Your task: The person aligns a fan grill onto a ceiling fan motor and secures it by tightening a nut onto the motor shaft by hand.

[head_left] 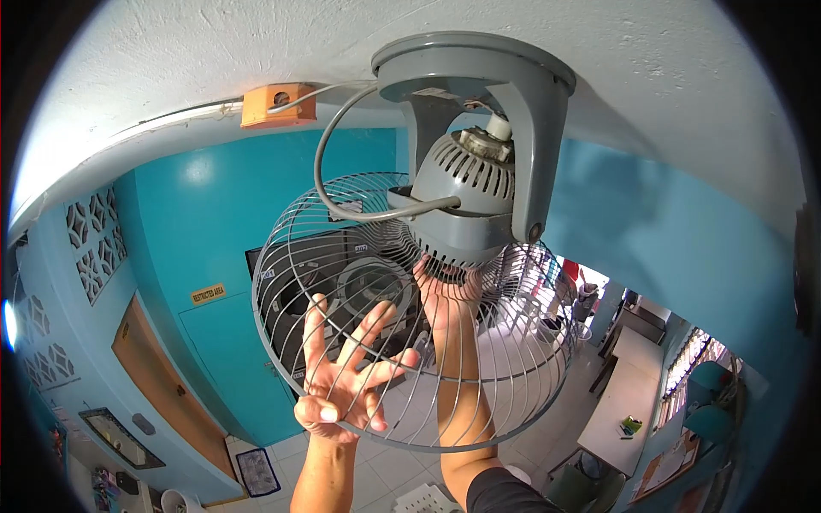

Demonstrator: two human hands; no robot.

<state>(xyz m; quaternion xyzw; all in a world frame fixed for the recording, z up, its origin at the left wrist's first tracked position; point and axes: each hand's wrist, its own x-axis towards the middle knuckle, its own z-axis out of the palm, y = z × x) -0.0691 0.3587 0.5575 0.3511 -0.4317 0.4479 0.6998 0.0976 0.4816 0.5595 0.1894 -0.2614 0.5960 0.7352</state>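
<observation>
A grey ceiling fan [466, 218] hangs from its round base, with a slotted motor housing and a bracket. Its wire fan guard [410, 446] surrounds the front of the motor; I see no blades. My left hand [346, 385] is at the guard's lower left rim, thumb bent over the rim and fingers spread among the wires. Up at the hub, just below the motor housing, is my right hand [449, 295], seen through the wires. Its fingertips are partly hidden there, so I cannot tell what they grip.
A grey cable [321, 158] loops from the fan base to the motor. Beside it, an orange junction box [278, 106] sits at the ceiling edge. Below are a teal door [209, 342], a brown door [167, 393] and a long white table [624, 398].
</observation>
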